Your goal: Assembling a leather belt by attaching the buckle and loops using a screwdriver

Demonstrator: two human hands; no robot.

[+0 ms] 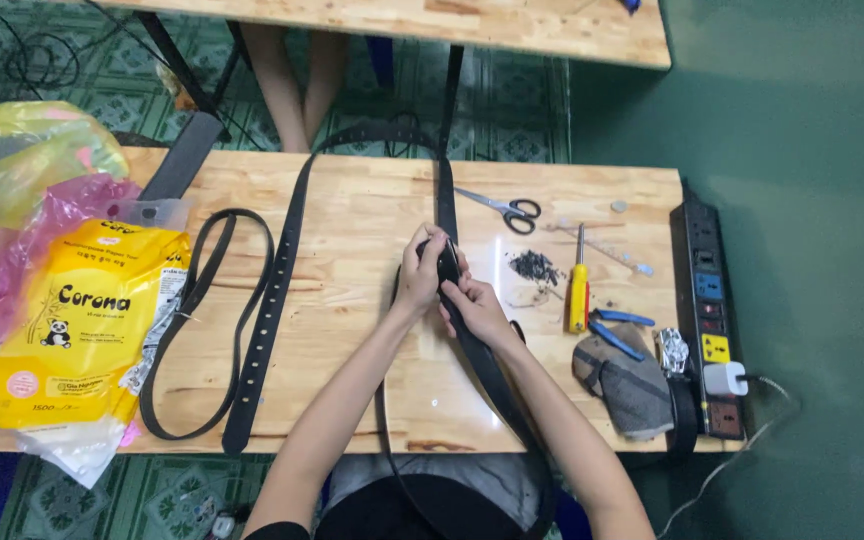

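Your left hand [420,275] and your right hand [472,308] both pinch the same black belt [446,205] tightly, over the middle of the wooden table [352,200]. Your fingers [432,243] close around a folded part of it. The belt runs up past the far edge of the table and down into your lap.

Just to the right lies a small pile of dark scraps [534,266]. Next to it is a yellow screwdriver [578,290], then blue pliers [620,330] and a grey cloth [627,380]. Scissors [504,210] lie farther up. A power strip [708,310] sits at the right edge. On the left lies another black belt [262,320] and a yellow packet [77,330].
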